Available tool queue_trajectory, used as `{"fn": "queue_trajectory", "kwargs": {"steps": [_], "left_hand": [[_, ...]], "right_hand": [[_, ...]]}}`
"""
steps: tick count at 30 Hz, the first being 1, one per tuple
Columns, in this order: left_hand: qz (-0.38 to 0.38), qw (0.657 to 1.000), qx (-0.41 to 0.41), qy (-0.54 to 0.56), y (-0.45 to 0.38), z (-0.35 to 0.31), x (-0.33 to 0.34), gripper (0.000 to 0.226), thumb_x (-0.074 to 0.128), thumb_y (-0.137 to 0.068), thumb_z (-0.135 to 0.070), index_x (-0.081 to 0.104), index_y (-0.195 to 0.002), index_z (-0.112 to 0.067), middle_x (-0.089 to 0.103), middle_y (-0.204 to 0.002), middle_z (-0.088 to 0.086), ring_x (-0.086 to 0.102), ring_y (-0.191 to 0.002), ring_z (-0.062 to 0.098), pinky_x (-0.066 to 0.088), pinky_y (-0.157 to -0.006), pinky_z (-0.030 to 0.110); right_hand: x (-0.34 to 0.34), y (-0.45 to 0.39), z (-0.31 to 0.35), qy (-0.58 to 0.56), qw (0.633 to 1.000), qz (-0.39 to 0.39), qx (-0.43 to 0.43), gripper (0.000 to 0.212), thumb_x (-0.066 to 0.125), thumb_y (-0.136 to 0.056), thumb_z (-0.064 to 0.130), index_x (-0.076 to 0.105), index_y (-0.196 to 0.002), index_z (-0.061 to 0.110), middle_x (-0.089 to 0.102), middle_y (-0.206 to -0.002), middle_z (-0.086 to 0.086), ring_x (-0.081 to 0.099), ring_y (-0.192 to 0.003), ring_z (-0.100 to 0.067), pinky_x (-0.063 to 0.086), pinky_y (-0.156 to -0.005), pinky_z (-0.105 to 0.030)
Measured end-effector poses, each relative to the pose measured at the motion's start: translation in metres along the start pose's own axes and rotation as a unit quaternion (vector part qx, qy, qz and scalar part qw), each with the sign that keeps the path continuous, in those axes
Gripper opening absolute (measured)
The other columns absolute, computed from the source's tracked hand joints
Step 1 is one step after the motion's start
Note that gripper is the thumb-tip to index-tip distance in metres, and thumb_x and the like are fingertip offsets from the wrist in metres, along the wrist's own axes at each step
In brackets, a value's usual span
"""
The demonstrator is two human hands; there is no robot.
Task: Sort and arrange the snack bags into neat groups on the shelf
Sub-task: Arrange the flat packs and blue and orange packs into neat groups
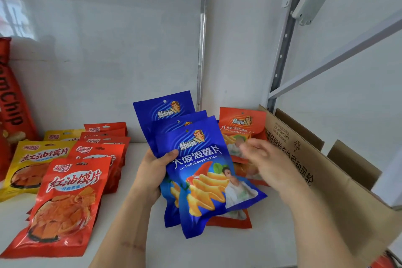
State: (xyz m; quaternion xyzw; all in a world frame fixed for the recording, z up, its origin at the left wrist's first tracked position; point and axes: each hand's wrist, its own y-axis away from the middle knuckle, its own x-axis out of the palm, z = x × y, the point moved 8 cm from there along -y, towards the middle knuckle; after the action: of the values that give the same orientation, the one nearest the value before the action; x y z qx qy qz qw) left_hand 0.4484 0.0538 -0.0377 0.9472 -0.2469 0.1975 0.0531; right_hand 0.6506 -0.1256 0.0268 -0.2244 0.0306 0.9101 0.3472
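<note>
My left hand [153, 175] grips a fanned stack of three blue chip bags [195, 165] at their left edge, held above the white shelf [217, 248]. My right hand [267, 159] is blurred, its fingers loosely spread just right of the blue bags and in front of an orange chip bag [241, 124]. It holds nothing that I can see. More orange bags [230, 221] lie under the blue stack. On the left, red snack bags [65, 204] lie overlapping in a row, with yellow snack bags [28, 165] beside them.
An open cardboard box [326, 180] stands at the right end of the shelf, flaps up. A tall red chip bag [13, 98] leans at the far left. The white back panel [108, 50] and a metal upright [282, 54] close the rear.
</note>
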Motion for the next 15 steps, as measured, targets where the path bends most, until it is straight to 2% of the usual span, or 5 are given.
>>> {"fn": "queue_trajectory", "kwargs": {"steps": [2,3,7,10,15], "left_hand": [[0.002,1.000,-0.002,0.005,0.001,-0.001,-0.001,0.030,0.069,-0.091,-0.009,0.061,-0.120,-0.012,0.076,-0.109,0.015,0.074,-0.095,0.036,0.060,-0.084,0.051],[0.002,1.000,-0.003,0.007,0.001,-0.002,-0.001,0.029,0.069,-0.091,-0.009,0.061,-0.119,-0.013,0.076,-0.109,0.014,0.074,-0.094,0.035,0.061,-0.081,0.049],[0.002,1.000,0.000,0.005,0.001,-0.003,0.000,0.028,0.068,-0.092,-0.010,0.061,-0.119,-0.015,0.077,-0.107,0.012,0.076,-0.090,0.032,0.063,-0.071,0.043],[0.001,1.000,0.003,0.003,0.001,-0.004,0.000,0.028,0.068,-0.091,-0.011,0.061,-0.118,-0.015,0.077,-0.105,0.012,0.076,-0.087,0.030,0.064,-0.066,0.040],[-0.004,1.000,0.009,0.006,-0.002,-0.005,-0.003,0.032,0.069,-0.091,-0.012,0.060,-0.121,-0.016,0.077,-0.108,0.013,0.076,-0.091,0.033,0.064,-0.069,0.042]], "right_hand": [[-0.035,-0.011,-0.016,0.047,0.986,-0.156,0.032,0.035,0.051,-0.096,0.050,0.062,-0.111,0.021,0.070,-0.096,0.005,0.066,-0.086,-0.015,0.053,-0.074,-0.034],[-0.040,-0.016,-0.025,0.074,0.979,-0.181,0.052,0.039,0.045,-0.098,0.049,0.061,-0.114,0.017,0.069,-0.100,0.000,0.065,-0.090,-0.019,0.052,-0.075,-0.035],[-0.021,-0.042,-0.065,0.103,0.973,-0.139,0.152,0.055,0.032,-0.101,0.053,0.058,-0.121,0.008,0.064,-0.107,-0.009,0.060,-0.098,-0.029,0.044,-0.079,-0.035],[-0.013,-0.053,-0.072,0.094,0.970,-0.119,0.188,0.069,0.021,-0.101,0.057,0.061,-0.122,0.005,0.064,-0.118,-0.015,0.059,-0.111,-0.033,0.045,-0.095,-0.041],[-0.006,-0.067,-0.069,0.100,0.967,-0.084,0.218,0.067,0.016,-0.105,0.049,0.057,-0.129,0.002,0.055,-0.134,-0.020,0.049,-0.127,-0.034,0.035,-0.108,-0.043]]}}
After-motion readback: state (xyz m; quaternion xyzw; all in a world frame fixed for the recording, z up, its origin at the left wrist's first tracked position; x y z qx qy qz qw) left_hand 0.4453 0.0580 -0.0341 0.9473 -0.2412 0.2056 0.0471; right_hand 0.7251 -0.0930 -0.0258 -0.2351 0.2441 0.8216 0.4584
